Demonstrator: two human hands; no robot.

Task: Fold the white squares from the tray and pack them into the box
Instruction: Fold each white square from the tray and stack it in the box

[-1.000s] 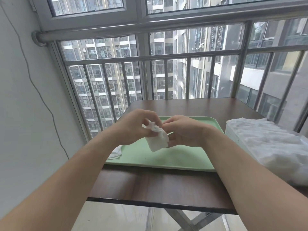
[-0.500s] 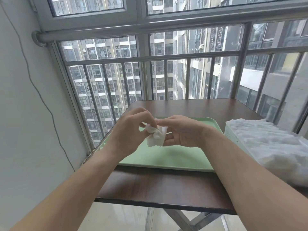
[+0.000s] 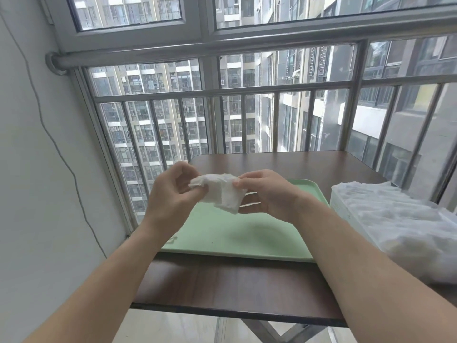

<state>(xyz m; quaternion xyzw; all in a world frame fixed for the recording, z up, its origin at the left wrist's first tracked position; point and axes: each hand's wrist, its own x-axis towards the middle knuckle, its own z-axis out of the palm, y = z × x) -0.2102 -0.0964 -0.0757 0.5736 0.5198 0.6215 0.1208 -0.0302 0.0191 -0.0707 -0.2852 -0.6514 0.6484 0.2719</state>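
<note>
A crumpled white square (image 3: 222, 191) hangs in the air above the pale green tray (image 3: 242, 236). My left hand (image 3: 170, 196) pinches its left edge, and my right hand (image 3: 267, 194) pinches its upper right corner. The cloth is stretched between both hands, its lower part drooping toward the tray. At the right stands a white box (image 3: 343, 206) heaped with folded white squares (image 3: 405, 224). A small bit of white shows on the tray beside my left wrist (image 3: 171, 240), mostly hidden by the arm.
The tray lies on a dark brown folding table (image 3: 235, 288) against a metal railing (image 3: 247, 90) and window. A grey wall with a hanging cable (image 3: 57, 144) is at the left. The table's front edge is near my forearms.
Both hands have risen and drawn apart, spreading the bunched white square out between them. It was a tight wad a second ago.
</note>
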